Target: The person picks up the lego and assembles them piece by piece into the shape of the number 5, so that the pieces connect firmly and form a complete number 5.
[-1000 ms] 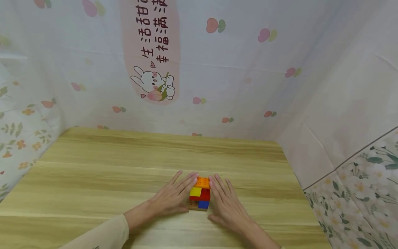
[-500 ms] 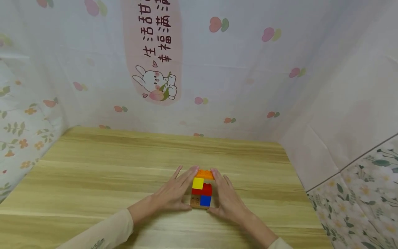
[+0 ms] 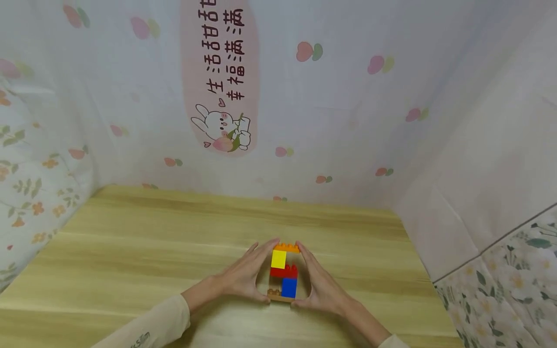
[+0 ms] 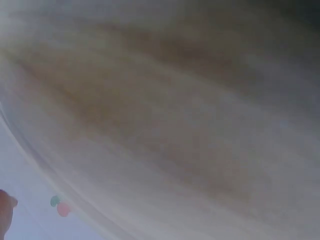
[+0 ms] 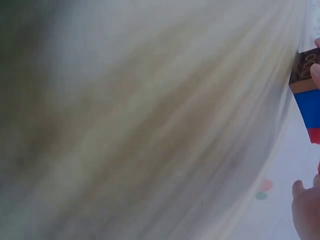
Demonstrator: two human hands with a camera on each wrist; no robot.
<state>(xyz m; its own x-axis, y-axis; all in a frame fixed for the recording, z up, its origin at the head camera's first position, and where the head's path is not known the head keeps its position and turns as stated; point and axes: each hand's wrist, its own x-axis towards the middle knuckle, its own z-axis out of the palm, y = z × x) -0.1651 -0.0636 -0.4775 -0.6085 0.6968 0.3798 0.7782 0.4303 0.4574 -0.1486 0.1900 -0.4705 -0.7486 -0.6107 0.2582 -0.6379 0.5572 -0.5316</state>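
Note:
Both hands hold a small stack of toy building blocks between them in the head view. From the bottom it has a brown plate point(image 3: 282, 299), a blue block point(image 3: 289, 287), a red block point(image 3: 284, 272), a yellow block point(image 3: 279, 259) and an orange top block point(image 3: 287, 248). My left hand point(image 3: 241, 278) grips the left side, fingers at the top and thumb at the bottom. On the right side my right hand point(image 3: 324, 285) does the same. The brown plate's hollow underside point(image 5: 306, 65) shows in the right wrist view. Blurred sleeve fills most of both wrist views.
A wood-grain table point(image 3: 165, 232) lies under the hands. Behind it hangs a white printed cloth point(image 3: 339, 96), with more patterned cloth point(image 3: 513, 285) on the right and floral cloth point(image 3: 35, 203) on the left.
The stack has tilted so its front faces the camera more and its top studs are seen edge-on. The hands spread taller, thumbs moving to the bottom plate. The head view has shifted slightly.

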